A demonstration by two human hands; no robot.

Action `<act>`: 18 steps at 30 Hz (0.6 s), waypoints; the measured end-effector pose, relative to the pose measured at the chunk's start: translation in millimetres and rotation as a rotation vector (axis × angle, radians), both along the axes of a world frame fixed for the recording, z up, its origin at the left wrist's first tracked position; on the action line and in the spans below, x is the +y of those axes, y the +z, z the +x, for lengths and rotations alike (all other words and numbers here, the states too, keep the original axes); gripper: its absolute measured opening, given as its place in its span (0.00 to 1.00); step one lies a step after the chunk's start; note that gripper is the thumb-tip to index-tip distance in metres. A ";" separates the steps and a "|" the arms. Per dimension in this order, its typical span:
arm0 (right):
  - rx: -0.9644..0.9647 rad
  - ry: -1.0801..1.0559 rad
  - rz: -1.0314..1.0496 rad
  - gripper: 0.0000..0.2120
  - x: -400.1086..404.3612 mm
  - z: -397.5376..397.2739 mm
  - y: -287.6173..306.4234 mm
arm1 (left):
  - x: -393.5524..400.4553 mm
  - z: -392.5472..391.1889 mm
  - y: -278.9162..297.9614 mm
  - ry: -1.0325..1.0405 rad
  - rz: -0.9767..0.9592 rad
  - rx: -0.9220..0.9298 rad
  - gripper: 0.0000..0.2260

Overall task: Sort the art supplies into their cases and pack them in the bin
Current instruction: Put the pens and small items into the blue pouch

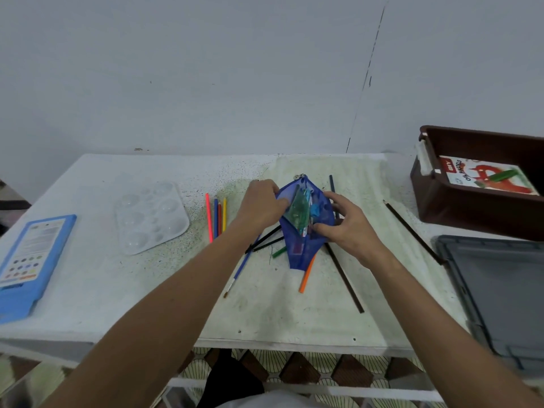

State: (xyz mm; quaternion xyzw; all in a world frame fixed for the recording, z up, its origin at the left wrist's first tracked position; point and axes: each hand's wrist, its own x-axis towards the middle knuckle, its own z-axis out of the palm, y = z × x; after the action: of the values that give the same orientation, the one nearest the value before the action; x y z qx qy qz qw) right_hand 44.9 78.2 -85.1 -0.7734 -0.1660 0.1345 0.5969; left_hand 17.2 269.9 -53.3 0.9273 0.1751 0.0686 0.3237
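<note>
Left hand (260, 203) pinches one lip of the blue pouch (306, 231) at mid-surface; right hand (343, 223) grips the other lip, spreading the mouth for loading. Pencils (216, 216) lie loose alongside. The bin (459, 207) waits far right.

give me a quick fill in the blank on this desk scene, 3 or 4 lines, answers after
1. Both hands hold open a mesh pouch whose colour is ____.
2. The oil pastels box lies inside the ____ bin.
3. The clear paint palette sits to the ____ of the four lined-up pencils.
4. The left hand grips the pouch's ____ edge.

Missing words: blue; brown; left; left
</note>
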 end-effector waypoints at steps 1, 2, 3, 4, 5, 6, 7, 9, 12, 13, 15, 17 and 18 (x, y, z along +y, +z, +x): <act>0.000 -0.006 -0.001 0.35 -0.4 -0.4 -0.7 | 2.4 -0.7 -1.7 0.007 -0.011 0.039 0.15; -0.001 -0.016 -0.003 0.34 -0.7 -0.4 -1.5 | 3.2 -2.2 -2.5 -0.003 -0.035 0.089 0.17; -0.002 -0.024 0.000 0.33 -0.6 -0.9 -1.3 | 2.8 -4.0 -2.2 -0.014 -0.075 0.136 0.19; -0.004 -0.033 0.004 0.32 -0.5 -0.9 -1.6 | 2.5 -5.3 -2.5 -0.017 -0.128 0.171 0.19; -0.002 -0.044 0.008 0.31 0.1 -0.4 -2.4 | 2.8 -5.2 -3.4 -0.013 -0.189 0.188 0.17; 0.008 -0.060 0.008 0.30 0.9 -0.1 -3.1 | 3.2 -5.1 -3.5 -0.006 -0.248 0.197 0.15; 0.026 -0.081 0.004 0.30 1.9 -0.4 -3.6 | 3.4 -5.6 -2.8 0.003 -0.303 0.200 0.12; 0.051 -0.117 -0.010 0.29 5.6 -1.4 -4.0 | 5.0 -6.9 -2.3 0.017 -0.407 0.187 0.09; -0.048 -0.082 -0.014 0.18 14.9 -6.6 -1.0 | 4.7 -14.1 6.3 -0.015 -0.483 0.115 0.08; -0.069 -0.065 0.000 0.17 19.5 -9.9 1.4 | 4.8 -17.6 10.2 -0.024 -0.495 0.081 0.08; -0.099 -0.026 0.019 0.18 29.0 -16.9 5.1 | 8.1 -25.4 15.5 -0.018 -0.509 0.005 0.07; -0.116 0.013 0.002 0.19 39.0 -23.7 3.1 | 15.4 -34.1 14.1 0.004 -0.493 -0.039 0.06; -0.107 0.028 -0.011 0.19 43.5 -27.0 1.2 | 19.7 -38.8 11.1 0.011 -0.465 -0.033 0.06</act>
State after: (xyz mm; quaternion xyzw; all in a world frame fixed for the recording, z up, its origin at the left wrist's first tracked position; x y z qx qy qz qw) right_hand 17.9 121.7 -83.9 -0.7802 -0.2076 0.1022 0.5811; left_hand -21.6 289.7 -42.2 0.8256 0.1857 0.0435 0.5311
